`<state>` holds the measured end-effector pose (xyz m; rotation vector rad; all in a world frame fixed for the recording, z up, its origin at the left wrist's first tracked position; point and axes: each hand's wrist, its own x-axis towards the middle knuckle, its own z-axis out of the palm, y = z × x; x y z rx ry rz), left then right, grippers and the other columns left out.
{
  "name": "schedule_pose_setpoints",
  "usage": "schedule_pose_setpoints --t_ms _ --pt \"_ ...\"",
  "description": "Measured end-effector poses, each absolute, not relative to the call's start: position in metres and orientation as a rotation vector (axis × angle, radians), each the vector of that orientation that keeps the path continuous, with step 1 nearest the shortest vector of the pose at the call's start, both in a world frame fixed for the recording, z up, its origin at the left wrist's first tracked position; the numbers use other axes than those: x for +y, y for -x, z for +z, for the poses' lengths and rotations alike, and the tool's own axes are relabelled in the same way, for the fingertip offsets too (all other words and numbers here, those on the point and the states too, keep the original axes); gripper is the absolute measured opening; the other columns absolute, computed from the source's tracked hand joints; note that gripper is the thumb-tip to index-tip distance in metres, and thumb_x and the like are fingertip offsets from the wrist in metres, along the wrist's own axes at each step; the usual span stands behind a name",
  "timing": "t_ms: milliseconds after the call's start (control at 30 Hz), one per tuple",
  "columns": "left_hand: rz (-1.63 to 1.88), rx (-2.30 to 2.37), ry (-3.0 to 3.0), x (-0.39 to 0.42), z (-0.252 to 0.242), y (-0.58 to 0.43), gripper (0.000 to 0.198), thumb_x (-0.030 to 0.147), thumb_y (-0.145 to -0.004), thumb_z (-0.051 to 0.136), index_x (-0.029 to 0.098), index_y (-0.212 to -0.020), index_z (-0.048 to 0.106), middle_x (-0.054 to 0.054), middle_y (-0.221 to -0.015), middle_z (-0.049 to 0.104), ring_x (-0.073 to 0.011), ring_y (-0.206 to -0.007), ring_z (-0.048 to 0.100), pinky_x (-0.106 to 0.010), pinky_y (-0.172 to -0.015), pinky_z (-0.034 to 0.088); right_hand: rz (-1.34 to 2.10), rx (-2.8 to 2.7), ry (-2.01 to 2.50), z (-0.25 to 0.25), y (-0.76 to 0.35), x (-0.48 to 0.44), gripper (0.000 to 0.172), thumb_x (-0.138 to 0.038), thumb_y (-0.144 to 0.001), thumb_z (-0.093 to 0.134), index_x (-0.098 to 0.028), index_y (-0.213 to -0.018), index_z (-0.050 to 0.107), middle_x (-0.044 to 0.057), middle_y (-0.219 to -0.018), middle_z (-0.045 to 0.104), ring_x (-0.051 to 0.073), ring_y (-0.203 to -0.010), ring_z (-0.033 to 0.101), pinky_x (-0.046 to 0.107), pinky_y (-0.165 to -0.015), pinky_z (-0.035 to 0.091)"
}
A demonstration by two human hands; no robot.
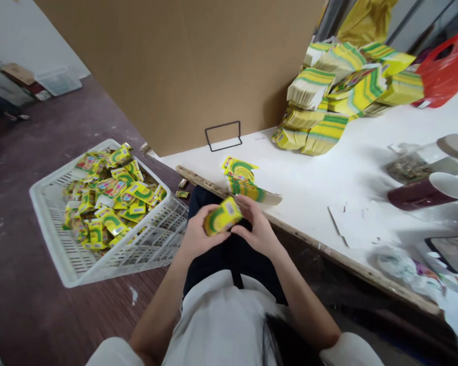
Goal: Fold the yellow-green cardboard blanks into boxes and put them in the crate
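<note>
A small yellow-and-green carton [222,216] sits between both of my hands, over my lap near the table's edge. My left hand [197,235] wraps its left end with the fingers closed on it. My right hand [255,226] pinches its right end with curled fingers. Just beyond them, a short stack of flat yellow-and-green carton blanks [242,180] lies on the white table [313,183] at its front edge.
A white plastic basket [57,239] on the floor at my left holds several folded cartons. Stacks of flat blanks [339,91] are piled at the table's back right by a cardboard wall [175,61]. A maroon mug [427,192], a lidded jar, a red bag and a phone lie at the right.
</note>
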<state>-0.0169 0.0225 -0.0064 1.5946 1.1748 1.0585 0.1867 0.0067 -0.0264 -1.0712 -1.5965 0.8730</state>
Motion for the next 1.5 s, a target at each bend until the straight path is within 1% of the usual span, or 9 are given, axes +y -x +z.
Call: schedule_pose_setpoints --t_ms 100,200,367,533,833,1000,1233,1333,1500 --pt "1.724 1.036 -0.872 0.032 -0.009 0.038 0.052 0.061 -0.075 0.074 0.021 -0.107 0.063 -0.007 -0.106 0.069 -0.0179 -0.088 0.068 -0.027 -0.075 0.056 0.638 -1.460 1.287 -0.022 -0.194 0.034 0.042 -0.038 -0.092 0.065 -0.021 -0.130 0.055 0.013 -0.122 0.065 0.026 -0.107 0.065 0.043 -0.094 0.055" --pt "1.934 0.968 -0.269 0.042 -0.011 0.055 0.063 0.075 -0.084 0.052 0.019 -0.113 0.058 -0.013 -0.114 0.063 -0.0213 -0.107 0.066 -0.032 -0.088 0.058 0.364 -1.446 1.697 -0.011 -0.203 0.068 0.030 -0.035 -0.092 0.064 -0.018 -0.116 0.066 0.015 -0.114 0.064 0.030 -0.105 0.060 0.047 -0.094 0.050" --pt "1.606 1.101 -0.045 0.039 -0.023 0.045 0.038 0.048 -0.097 0.046 0.016 -0.114 0.058 -0.013 -0.112 0.065 -0.0184 -0.094 0.068 -0.031 -0.078 0.059 0.265 -1.598 1.998 0.003 -0.203 0.097 0.022 -0.031 -0.089 0.068 -0.015 -0.104 0.072 0.017 -0.108 0.063 0.033 -0.105 0.054 0.045 -0.093 0.043" --pt "1.402 1.162 -0.165 0.034 -0.033 0.024 0.018 0.025 -0.092 0.056 0.017 -0.103 0.067 -0.005 -0.093 0.069 -0.0111 -0.068 0.065 -0.022 -0.061 0.051 0.240 -1.640 2.054 0.007 -0.199 0.095 0.029 -0.032 -0.090 0.069 -0.015 -0.114 0.069 0.018 -0.112 0.062 0.033 -0.105 0.053 0.042 -0.089 0.040" --pt "1.331 1.161 -0.289 0.025 -0.044 0.020 0.022 0.027 -0.080 0.073 0.017 -0.098 0.068 -0.002 -0.081 0.071 -0.0098 -0.062 0.064 -0.020 -0.058 0.049 0.229 -1.662 2.048 0.008 -0.203 0.099 0.025 -0.026 -0.088 0.069 -0.011 -0.106 0.061 0.020 -0.110 0.063 0.034 -0.105 0.054 0.042 -0.089 0.040" --pt "1.257 1.087 -0.402 0.024 -0.047 0.008 0.036 0.043 -0.080 0.075 0.014 -0.100 0.068 -0.006 -0.083 0.072 -0.0133 -0.066 0.067 -0.024 -0.061 0.052 0.296 -1.662 1.949 0.012 -0.205 0.091 0.026 -0.020 -0.085 0.068 -0.014 -0.106 0.054 0.013 -0.102 0.068 0.029 -0.095 0.060 0.038 -0.083 0.044" --pt "1.388 0.815 -0.660 0.033 -0.028 -0.023 0.062 0.067 -0.069 0.078 0.021 -0.110 0.069 -0.012 -0.121 0.070 -0.0279 -0.115 0.066 -0.042 -0.096 0.054 0.826 -1.706 1.349 0.004 -0.172 0.032 0.024 -0.015 -0.081 0.064 -0.024 -0.096 0.048 0.000 -0.085 0.065 0.017 -0.074 0.063 0.029 -0.070 0.048" --pt "1.513 0.809 -0.691 0.034 -0.016 -0.031 0.053 0.068 -0.075 0.072 0.022 -0.100 0.070 -0.010 -0.107 0.072 -0.0272 -0.107 0.067 -0.042 -0.097 0.054 1.105 -1.552 1.131 -0.005 -0.152 0.007 0.023 -0.020 -0.081 0.065 -0.024 -0.095 0.048 -0.002 -0.082 0.061 0.015 -0.069 0.059 0.027 -0.064 0.046" --pt "1.652 0.724 -0.588 0.028 -0.011 -0.039 0.041 0.059 -0.075 0.076 0.022 -0.084 0.062 0.002 -0.072 0.055 -0.0123 -0.068 0.056 -0.026 -0.075 0.054 1.288 -1.374 0.968 -0.013 -0.134 -0.007 0.025 -0.032 -0.081 0.068 -0.023 -0.095 0.050 -0.001 -0.089 0.059 0.015 -0.078 0.056 0.027 -0.069 0.046"
